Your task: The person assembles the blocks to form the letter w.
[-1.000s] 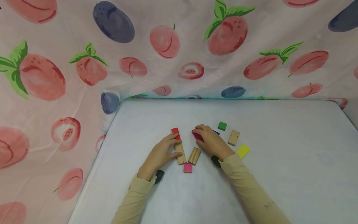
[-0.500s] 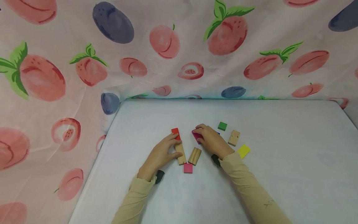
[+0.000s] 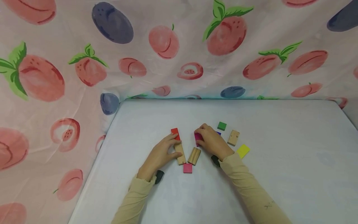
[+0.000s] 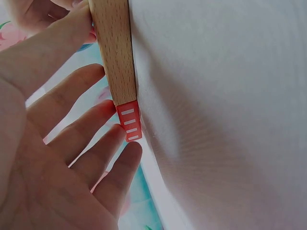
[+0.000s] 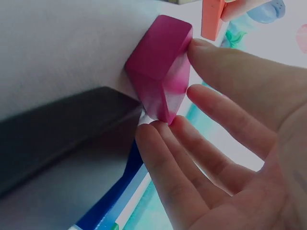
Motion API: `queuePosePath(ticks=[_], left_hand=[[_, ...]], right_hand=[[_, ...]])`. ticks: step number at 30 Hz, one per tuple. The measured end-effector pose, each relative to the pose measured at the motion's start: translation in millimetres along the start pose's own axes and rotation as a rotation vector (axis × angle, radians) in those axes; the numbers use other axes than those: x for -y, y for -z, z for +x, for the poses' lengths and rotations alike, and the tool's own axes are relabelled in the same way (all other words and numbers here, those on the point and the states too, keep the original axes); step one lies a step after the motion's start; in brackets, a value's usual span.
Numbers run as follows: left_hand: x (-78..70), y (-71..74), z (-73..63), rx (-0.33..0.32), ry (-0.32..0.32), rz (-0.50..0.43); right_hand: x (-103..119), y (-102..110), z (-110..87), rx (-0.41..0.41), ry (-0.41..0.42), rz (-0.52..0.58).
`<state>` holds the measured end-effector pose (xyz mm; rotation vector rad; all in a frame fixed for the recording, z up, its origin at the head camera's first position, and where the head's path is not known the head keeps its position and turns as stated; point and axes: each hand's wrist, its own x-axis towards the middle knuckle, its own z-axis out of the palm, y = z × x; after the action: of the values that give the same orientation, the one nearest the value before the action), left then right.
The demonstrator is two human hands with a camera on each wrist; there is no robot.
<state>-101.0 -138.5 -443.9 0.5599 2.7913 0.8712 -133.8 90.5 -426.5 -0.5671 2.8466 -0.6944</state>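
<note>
My left hand (image 3: 160, 152) rests extended fingers on a red block (image 3: 175, 133) and the plain wooden block (image 3: 180, 154) lined up end to end with it. In the left wrist view, white bars mark the side of the red block (image 4: 128, 122), and the thumb touches the wooden block (image 4: 115, 57) farther along. My right hand (image 3: 213, 140) pinches a magenta block (image 3: 197, 139) between thumb and fingers. In the right wrist view, the magenta block (image 5: 160, 52) stands tilted at the fingertips. A grooved wooden block (image 3: 194, 156) and a pink square block (image 3: 187, 168) lie between the hands.
Right of the right hand lie a green block (image 3: 222, 126), a knotted wooden block (image 3: 233, 137) and a yellow block (image 3: 243, 151). A blue block (image 3: 218, 133) is mostly hidden behind that hand. Fruit-print cloth (image 3: 190, 40) hangs behind the white table (image 3: 293, 161).
The magenta block has turned more upright in the right hand and shifted slightly right and towards the grooved wooden block. The left hand keeps its place.
</note>
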Motion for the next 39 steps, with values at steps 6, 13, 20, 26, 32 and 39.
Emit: queuePosePath(ticks=[6, 13, 20, 26, 32, 39], left_hand=[[-1.1, 0.2, -0.8, -0.013, -0.003, 0.001], [-1.5, 0.6, -1.2, -0.011, -0.005, -0.005], [-1.0, 0.3, -1.1, -0.012, -0.009, -0.005], [-1.1, 0.1, -1.1, -0.010, -0.008, -0.003], [-1.9, 0.8, -1.1, -0.006, -0.002, -0.001], [-1.5, 0.6, -0.9, -0.009, -0.001, 0.000]], right_hand=[[1, 0, -2.0, -0.017, 0.004, 0.001], [1, 1, -4.0, 0.021, -0.017, 0.005], [1, 1, -8.4, 0.040, -0.013, 0.025], [2, 2, -13.4, 0.048, -0.010, 0.025], [3, 0, -13.8, 0.050, -0.011, 0.019], [2, -3, -12.8, 0.046, -0.020, 0.043]])
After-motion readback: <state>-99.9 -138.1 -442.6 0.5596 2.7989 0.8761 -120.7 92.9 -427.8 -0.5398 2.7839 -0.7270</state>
